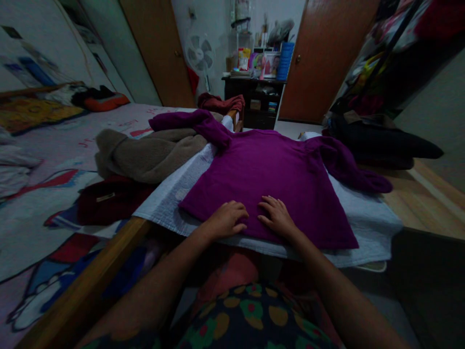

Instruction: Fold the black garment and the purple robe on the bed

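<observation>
A purple long-sleeved garment (276, 169) is spread flat over a light blue-white cloth (366, 218), its sleeves reaching out to both sides and its hem toward me. My left hand (229, 219) rests on the garment near the hem, palm down, fingers slightly bent and apart. Close beside it, my right hand (276, 215) lies palm down on the same fabric with its fingers spread. Neither hand grips anything. The garment's left sleeve lies across a grey-brown fleecy garment (145, 155).
On the left, a bed with a printed sheet (32, 218) holds a dark red garment (116, 198) and other clothes. Dark folded clothes (378, 140) lie at the right on a wooden surface (432, 194). A wooden bed rail (98, 266) runs at lower left.
</observation>
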`<state>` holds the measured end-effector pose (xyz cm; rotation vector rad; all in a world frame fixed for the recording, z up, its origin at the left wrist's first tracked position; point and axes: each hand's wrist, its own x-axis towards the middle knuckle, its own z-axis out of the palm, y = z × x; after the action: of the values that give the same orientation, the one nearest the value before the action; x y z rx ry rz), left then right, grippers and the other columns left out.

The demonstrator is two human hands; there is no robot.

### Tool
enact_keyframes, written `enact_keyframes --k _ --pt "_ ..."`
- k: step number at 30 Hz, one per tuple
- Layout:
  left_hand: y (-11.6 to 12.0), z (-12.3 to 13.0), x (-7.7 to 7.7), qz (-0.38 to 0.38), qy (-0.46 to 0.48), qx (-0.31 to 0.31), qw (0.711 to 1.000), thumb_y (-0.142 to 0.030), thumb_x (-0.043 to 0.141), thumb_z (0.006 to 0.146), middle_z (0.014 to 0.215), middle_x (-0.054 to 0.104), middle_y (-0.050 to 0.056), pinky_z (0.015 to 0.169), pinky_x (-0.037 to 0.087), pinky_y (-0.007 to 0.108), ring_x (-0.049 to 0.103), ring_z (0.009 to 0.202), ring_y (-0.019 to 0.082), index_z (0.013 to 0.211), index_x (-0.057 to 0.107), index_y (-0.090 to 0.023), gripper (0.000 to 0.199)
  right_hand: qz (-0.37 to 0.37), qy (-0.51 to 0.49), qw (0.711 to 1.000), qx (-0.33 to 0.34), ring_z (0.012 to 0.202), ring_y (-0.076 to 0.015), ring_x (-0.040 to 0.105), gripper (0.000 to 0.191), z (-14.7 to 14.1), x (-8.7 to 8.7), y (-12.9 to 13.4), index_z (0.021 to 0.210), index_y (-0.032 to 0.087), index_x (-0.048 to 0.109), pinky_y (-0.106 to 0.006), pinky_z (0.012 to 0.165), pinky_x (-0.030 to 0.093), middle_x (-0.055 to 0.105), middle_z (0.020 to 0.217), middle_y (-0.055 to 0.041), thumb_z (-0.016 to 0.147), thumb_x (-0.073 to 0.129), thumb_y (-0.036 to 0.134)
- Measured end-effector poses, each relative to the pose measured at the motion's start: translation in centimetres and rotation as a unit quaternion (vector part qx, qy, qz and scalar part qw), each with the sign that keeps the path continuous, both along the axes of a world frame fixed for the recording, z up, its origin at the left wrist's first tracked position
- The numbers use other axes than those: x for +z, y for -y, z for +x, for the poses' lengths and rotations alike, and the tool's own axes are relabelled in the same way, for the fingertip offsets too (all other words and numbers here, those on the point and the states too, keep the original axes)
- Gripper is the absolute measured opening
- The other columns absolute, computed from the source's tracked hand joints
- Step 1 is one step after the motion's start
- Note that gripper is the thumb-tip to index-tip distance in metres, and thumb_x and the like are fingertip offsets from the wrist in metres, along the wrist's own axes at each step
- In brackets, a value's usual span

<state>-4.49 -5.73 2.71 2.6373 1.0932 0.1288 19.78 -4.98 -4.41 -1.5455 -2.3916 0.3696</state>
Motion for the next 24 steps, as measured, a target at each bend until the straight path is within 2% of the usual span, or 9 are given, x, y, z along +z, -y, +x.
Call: enact_keyframes --k 1,3,8,12,17,20,24 --pt "0.6 0.7 -0.6 -0.011 0.011 -0.028 0.999 -0.034 0.064 0.082 0.115 0.06 0.004 0.092 0.042 0.034 0.052 0.107 0.022 0.107 0.064 -0.025 0.026 0.005 -0.006 1.0 0.0 0.139 -0.0255 0.031 0.044 0.0 -0.2 -0.1 0.129 0.026 0.055 -0.049 0.114 0.02 0.041 0.148 -0.0068 0.089 0.051 0.045" --pt "1.2 1.6 -1.6 -0.015 0.021 -0.046 0.999 -0.031 0.067 0.079 0.111 0.06 0.004 0.088 0.043 0.034 0.053 0.105 0.023 0.104 0.063 -0.024 0.027 0.013 -0.015 1.0 0.0 0.138 -0.0257 0.032 0.043 0.1 -0.4 -0.2 0.128 0.026 0.056 -0.049 0.114 0.021 0.043 0.147 -0.0068 0.089 0.052 0.044" --pt "0.2 2.0 -2.9 -0.037 0.064 -0.042 0.996 -0.017 0.054 0.085 0.103 0.064 0.004 0.086 0.044 0.028 0.058 0.097 0.018 0.102 0.064 -0.021 0.02 0.019 -0.029 0.999 -0.001 0.138 -0.0253 0.033 0.042 0.2 -0.5 -0.2 0.128 0.025 0.056 -0.05 0.113 0.022 0.044 0.146 -0.0072 0.089 0.054 0.041" --pt "-0.7 1.9 -3.8 -0.042 0.09 -0.005 0.995 -0.016 0.048 0.088 0.099 0.065 0.003 0.082 0.045 0.027 0.059 0.092 0.017 0.102 0.064 -0.021 0.022 0.018 -0.031 0.999 -0.002 0.137 -0.0254 0.034 0.043 0.1 -0.2 0.0 0.127 0.024 0.057 -0.049 0.113 0.023 0.045 0.146 -0.0078 0.087 0.056 0.039" --pt "-0.5 1.5 -5.5 -0.026 0.109 0.006 0.994 -0.006 0.05 0.078 0.095 0.061 0.003 0.081 0.044 0.028 0.056 0.091 0.018 0.094 0.064 -0.021 0.026 0.028 -0.033 0.999 -0.008 0.137 -0.0247 0.035 0.041 -0.1 0.1 0.4 0.127 0.025 0.057 -0.049 0.114 0.023 0.045 0.145 -0.0075 0.088 0.056 0.039" --pt "-0.3 1.0 -5.9 -0.039 0.13 0.003 0.991 -0.003 0.049 0.074 0.093 0.06 0.003 0.082 0.044 0.029 0.055 0.091 0.018 0.09 0.064 -0.021 0.028 0.028 -0.03 0.999 -0.007 0.137 -0.0251 0.034 0.041 -0.2 0.3 0.5 0.127 0.026 0.057 -0.05 0.114 0.022 0.045 0.146 -0.0074 0.088 0.055 0.039" --pt "-0.1 0.6 -5.4 -0.046 0.142 0.013 0.989 -0.002 0.049 0.073 0.093 0.059 0.003 0.082 0.043 0.029 0.054 0.093 0.019 0.086 0.064 -0.021 0.028 0.026 -0.034 0.999 -0.013 0.138 -0.0255 0.034 0.042 -0.3 0.4 0.7 0.128 0.025 0.056 -0.05 0.114 0.022 0.044 0.146 -0.008 0.089 0.054 0.041"
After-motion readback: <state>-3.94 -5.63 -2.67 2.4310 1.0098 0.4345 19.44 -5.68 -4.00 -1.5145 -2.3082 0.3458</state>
